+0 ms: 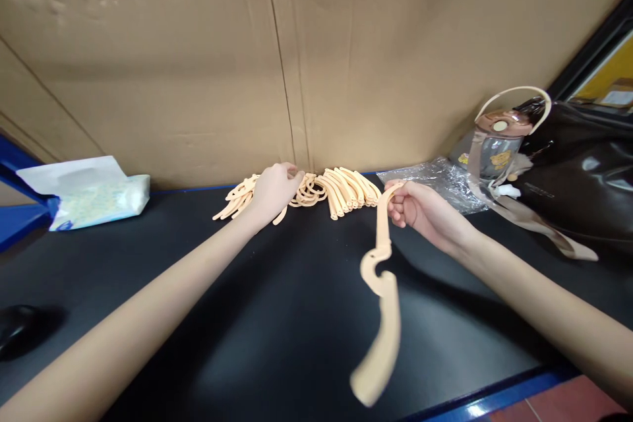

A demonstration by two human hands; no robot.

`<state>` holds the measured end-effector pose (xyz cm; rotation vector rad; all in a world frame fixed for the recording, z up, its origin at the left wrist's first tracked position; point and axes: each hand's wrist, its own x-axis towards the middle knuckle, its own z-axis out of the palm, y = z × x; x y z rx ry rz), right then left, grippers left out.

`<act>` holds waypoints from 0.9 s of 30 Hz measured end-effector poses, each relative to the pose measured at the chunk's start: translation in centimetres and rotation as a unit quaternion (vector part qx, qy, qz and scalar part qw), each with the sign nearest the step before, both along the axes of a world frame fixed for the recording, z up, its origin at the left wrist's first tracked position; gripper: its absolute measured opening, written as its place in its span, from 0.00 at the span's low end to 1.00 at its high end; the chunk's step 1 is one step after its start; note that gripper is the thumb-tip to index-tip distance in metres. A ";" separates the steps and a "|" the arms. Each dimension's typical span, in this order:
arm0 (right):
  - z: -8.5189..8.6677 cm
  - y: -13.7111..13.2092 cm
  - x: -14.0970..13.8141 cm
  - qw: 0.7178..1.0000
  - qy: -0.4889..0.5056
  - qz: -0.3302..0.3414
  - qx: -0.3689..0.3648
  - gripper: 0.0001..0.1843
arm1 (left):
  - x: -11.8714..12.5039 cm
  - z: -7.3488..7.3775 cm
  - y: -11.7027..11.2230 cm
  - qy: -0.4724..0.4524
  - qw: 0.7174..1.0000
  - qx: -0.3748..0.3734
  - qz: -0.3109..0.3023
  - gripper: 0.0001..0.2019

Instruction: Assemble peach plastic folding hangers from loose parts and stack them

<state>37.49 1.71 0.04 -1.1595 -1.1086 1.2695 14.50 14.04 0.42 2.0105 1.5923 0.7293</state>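
Note:
My left hand reaches to the back of the black table and closes its fingers on a pile of peach plastic pieces lying against the cardboard wall. What exactly it grips in the pile is hidden. My right hand is closed on one end of a long jointed peach plastic piece. That piece hangs down from the hand toward me, its lower end blurred above the table's front edge.
A cardboard wall backs the table. A packet of wipes lies at the far left. At the right stand a crumpled clear bag, a drinking bottle with a strap and a dark bag. A black object sits at the left edge.

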 end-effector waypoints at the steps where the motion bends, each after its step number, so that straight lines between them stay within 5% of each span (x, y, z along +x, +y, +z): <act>1: -0.1 0.1 0.1 1.000 -0.001 -0.012 0.007 0.03 | -0.1 0.1 -0.2 -0.009 1.000 -0.001 0.000 0.16; 5: -0.3 0.4 0.4 0.996 -0.009 -0.077 0.035 0.03 | -0.6 0.5 -1.5 -0.083 0.996 -0.041 -0.018 0.17; 9: -0.8 0.6 0.6 0.988 -0.021 -0.133 0.073 0.06 | -1.8 0.8 -3.8 -0.172 0.957 -0.202 -0.118 0.28; 13: -1.3 0.5 0.2 0.961 -0.205 -0.095 0.157 0.11 | -3.3 0.7 -6.2 -0.218 0.917 -0.287 -0.172 0.20; 16: -1.3 0.0 -1.3 0.880 -0.443 0.000 0.173 0.10 | -3.4 0.6 -7.8 -0.233 0.916 -0.279 -0.172 0.16; 19: -0.8 -0.6 -3.6 0.727 -0.652 0.031 0.213 0.11 | -2.6 0.5 -9.3 -0.222 0.914 -0.287 -0.183 0.14; 21: -0.4 -0.7 -4.8 0.665 -0.706 0.048 0.238 0.12 | -2.1 0.5 -10.2 -0.217 0.910 -0.300 -0.185 0.13; 27: -0.3 -0.6 -5.9 0.590 -0.745 0.140 0.279 0.12 | -2.9 0.4 -11.4 -0.233 0.905 -0.318 -0.162 0.13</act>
